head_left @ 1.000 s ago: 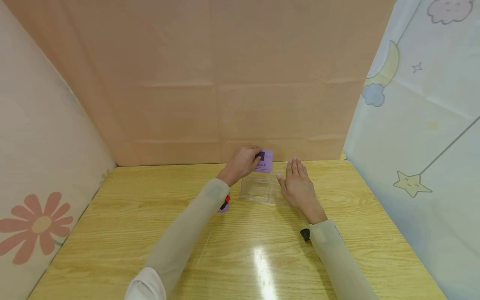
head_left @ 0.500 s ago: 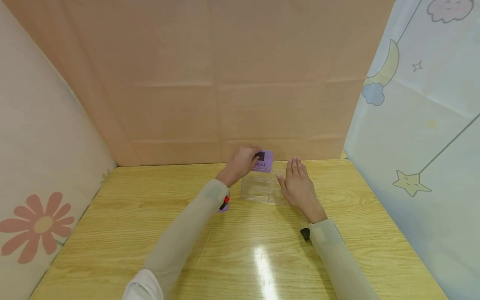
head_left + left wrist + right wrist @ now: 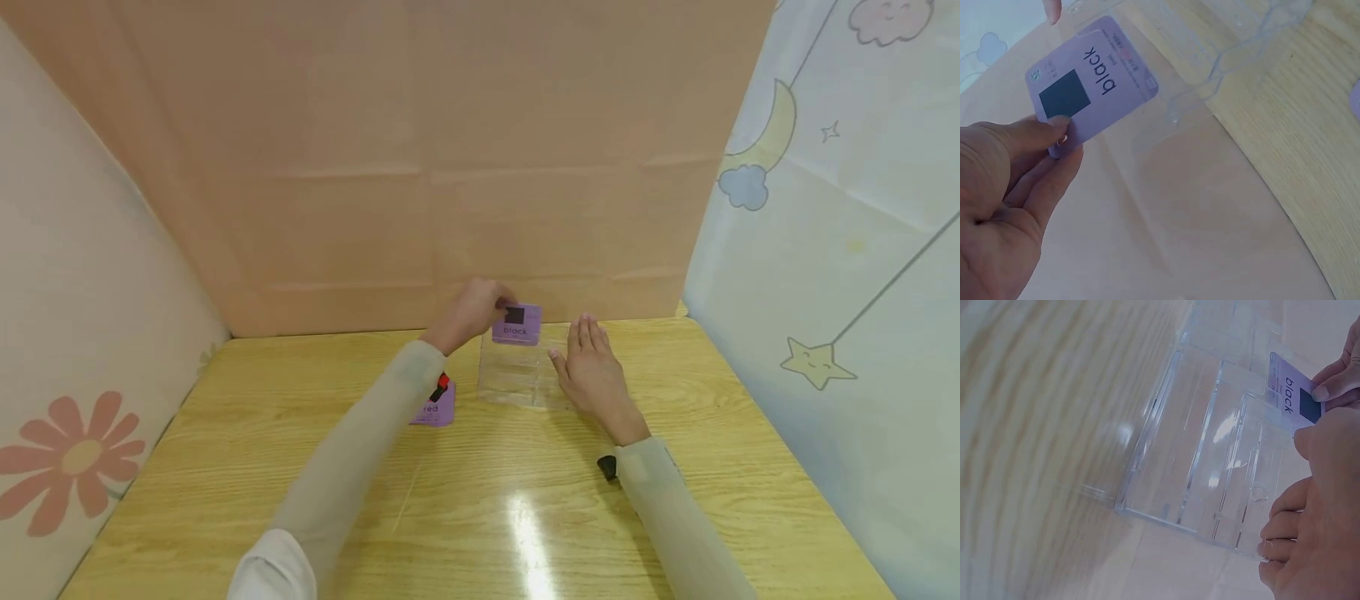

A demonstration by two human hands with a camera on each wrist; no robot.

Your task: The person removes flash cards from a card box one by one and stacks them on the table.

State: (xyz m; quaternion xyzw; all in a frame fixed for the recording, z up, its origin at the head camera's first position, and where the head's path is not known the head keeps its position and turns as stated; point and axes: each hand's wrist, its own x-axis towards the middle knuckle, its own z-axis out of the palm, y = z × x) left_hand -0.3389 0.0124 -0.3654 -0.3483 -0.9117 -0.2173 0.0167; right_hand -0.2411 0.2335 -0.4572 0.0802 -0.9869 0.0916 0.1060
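Note:
A purple card (image 3: pixel 527 333) with a black square and the printed word "black" stands at the back of a clear plastic tiered rack (image 3: pixel 507 385). My left hand (image 3: pixel 467 317) pinches that card by one corner between thumb and fingers, as the left wrist view shows on the card (image 3: pixel 1099 81). Flat and straight-fingered, my right hand (image 3: pixel 596 379) lies along the rack's right side. In the right wrist view its fingertips meet the edge of the rack (image 3: pixel 1200 450). Whether the card's lower edge sits in a slot is hard to tell.
A second purple card (image 3: pixel 444 414) reading "red" lies on the wooden table (image 3: pixel 465 508) left of the rack, partly covered by the left sleeve and a small red-and-black wrist piece. Behind the rack rises a tan backdrop (image 3: pixel 345 242); patterned sheets flank both sides.
My left hand has drawn slightly left and up along the card, so its whole word now shows. More of the red card is uncovered. The right hand stays on the rack.

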